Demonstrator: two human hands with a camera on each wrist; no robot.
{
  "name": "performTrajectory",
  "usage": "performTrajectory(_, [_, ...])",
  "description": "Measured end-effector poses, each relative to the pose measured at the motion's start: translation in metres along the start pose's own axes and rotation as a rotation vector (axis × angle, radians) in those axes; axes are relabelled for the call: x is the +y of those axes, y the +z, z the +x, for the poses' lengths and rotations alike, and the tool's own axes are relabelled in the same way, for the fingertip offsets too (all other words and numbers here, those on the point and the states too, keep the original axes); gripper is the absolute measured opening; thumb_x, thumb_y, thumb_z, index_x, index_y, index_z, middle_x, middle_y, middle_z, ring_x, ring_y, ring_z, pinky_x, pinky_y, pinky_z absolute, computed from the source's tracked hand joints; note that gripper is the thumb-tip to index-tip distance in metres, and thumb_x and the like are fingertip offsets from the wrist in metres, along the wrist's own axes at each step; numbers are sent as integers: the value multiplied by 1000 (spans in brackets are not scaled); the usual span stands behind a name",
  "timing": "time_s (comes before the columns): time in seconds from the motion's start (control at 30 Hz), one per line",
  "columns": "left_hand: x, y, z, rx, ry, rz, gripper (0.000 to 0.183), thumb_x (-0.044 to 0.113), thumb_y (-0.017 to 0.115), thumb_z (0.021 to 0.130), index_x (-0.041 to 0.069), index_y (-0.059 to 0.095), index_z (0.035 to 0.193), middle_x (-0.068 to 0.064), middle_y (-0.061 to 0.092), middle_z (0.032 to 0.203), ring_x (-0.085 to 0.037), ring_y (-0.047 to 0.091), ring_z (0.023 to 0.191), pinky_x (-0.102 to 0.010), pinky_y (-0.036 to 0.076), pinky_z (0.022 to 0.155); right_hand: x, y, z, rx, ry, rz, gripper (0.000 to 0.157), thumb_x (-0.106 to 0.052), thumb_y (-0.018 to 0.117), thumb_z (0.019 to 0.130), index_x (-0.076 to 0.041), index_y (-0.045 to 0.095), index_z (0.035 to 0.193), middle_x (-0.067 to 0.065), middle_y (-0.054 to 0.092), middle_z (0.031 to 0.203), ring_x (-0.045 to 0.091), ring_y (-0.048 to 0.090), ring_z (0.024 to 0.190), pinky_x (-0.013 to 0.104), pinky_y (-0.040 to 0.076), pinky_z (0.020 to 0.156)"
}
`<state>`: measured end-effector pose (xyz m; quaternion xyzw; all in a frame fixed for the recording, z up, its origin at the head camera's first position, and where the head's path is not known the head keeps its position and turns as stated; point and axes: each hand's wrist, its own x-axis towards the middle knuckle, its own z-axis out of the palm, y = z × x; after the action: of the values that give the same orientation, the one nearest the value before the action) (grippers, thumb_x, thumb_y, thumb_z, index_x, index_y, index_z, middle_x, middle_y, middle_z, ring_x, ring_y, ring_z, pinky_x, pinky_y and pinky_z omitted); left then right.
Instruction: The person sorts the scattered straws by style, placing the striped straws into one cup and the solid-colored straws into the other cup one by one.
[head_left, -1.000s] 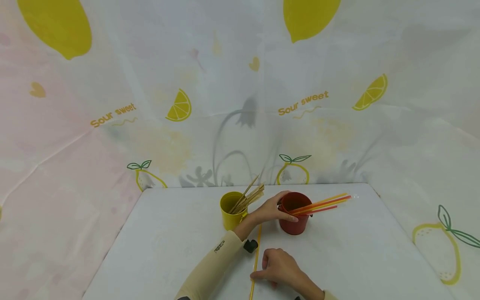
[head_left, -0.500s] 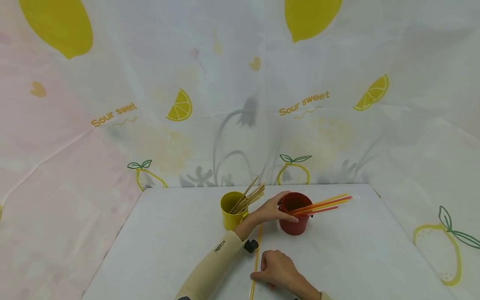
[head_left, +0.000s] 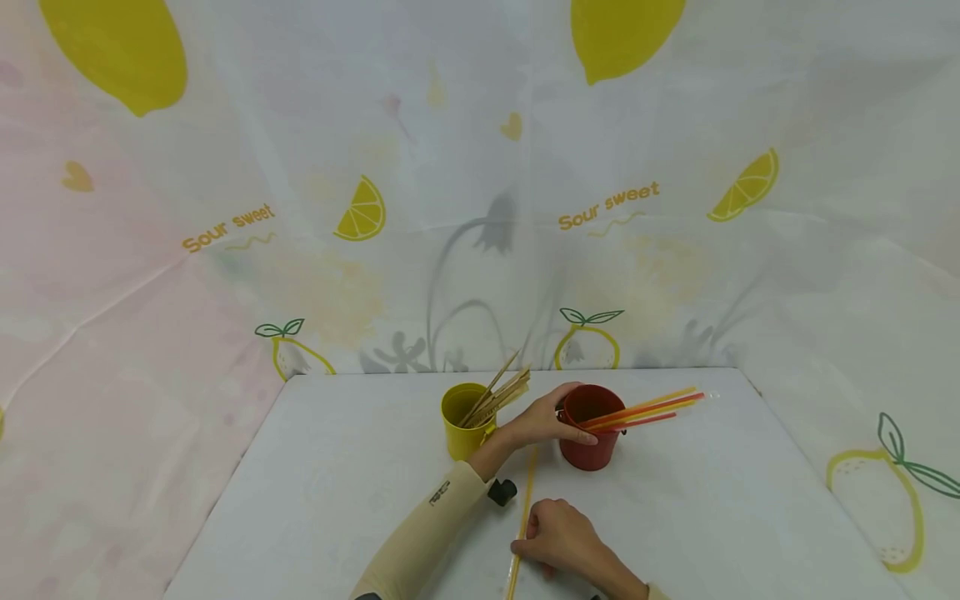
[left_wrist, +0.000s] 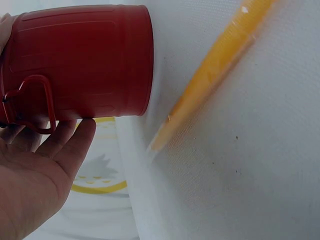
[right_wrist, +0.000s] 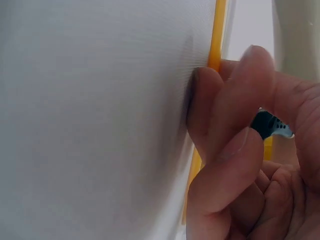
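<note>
My left hand (head_left: 551, 419) holds a small red metal bucket (head_left: 587, 454) by its side, fingers and thumb around it near the rim. Several orange, yellow and red straws (head_left: 652, 410) lean out of the bucket to the right. Lower down, my right hand (head_left: 562, 533) pinches a long yellow straw (head_left: 529, 492) in a clear wrapper between thumb and finger, close to the tabletop. The far end of that straw (left_wrist: 200, 85) shows below the bucket's base in the left wrist view. In the right wrist view the curled fingers (right_wrist: 240, 95) partly hide the straw (right_wrist: 218, 30).
A yellow bucket (head_left: 453, 437) with several thin wooden sticks (head_left: 498, 398) stands left of the red one, partly behind my left forearm. The white table (head_left: 315, 483) meets a lemon-print cloth backdrop (head_left: 465, 167) at its back edge.
My right hand has shifted slightly right, and the pinched yellow straw has moved right with it. The left hand and the red bucket have stayed in place.
</note>
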<state>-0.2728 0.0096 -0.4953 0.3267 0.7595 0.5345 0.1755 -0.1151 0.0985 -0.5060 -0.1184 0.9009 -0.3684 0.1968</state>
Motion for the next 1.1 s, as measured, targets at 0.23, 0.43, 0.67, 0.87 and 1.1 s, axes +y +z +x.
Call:
performTrajectory(0.23, [0, 0, 0, 1, 0, 1, 75, 28, 84, 80, 34, 43, 143, 18, 55, 128, -2, 51, 117, -26, 45, 96, 5, -5, -3, -15, 31, 39, 24, -24, 77, 80, -13, 59, 69, -2, 56, 50, 8, 52, 40, 23, 36, 44])
performTrajectory(0.43, [0, 0, 1, -1, 7, 12, 75, 30, 84, 80, 34, 43, 143, 19, 55, 128, -2, 51, 118, -26, 45, 96, 16, -9, -6, -10, 15, 60, 18, -18, 73, 78, -13, 60, 67, -4, 56, 48, 7, 54, 39, 23, 35, 42])
performTrajectory(0.67, [1, 0, 0, -3, 2, 12, 75, 28, 84, 81, 33, 43, 144, 18, 54, 129, -3, 51, 118, -25, 45, 96, 22, -17, -11, -25, 31, 70, 12, -12, 70, 75, -13, 60, 67, -4, 56, 49, 6, 53, 40, 21, 34, 41])
performTrajectory(0.87, [0, 0, 1, -1, -2, 15, 75, 27, 83, 81, 33, 43, 143, 18, 54, 129, -2, 51, 118, -25, 45, 96, 22, -24, -18, -37, 92, 19, 16, -14, 72, 74, -12, 59, 66, -2, 56, 50, 7, 52, 42, 20, 33, 42])
performTrajectory(1.1, [-1, 0, 1, -4, 1, 5, 74, 27, 84, 81, 35, 43, 142, 18, 54, 129, -2, 51, 118, -25, 46, 95, 27, -31, -25, -95, 132, -76, 20, -19, 76, 73, -13, 58, 67, 0, 57, 55, 10, 51, 47, 23, 33, 46])
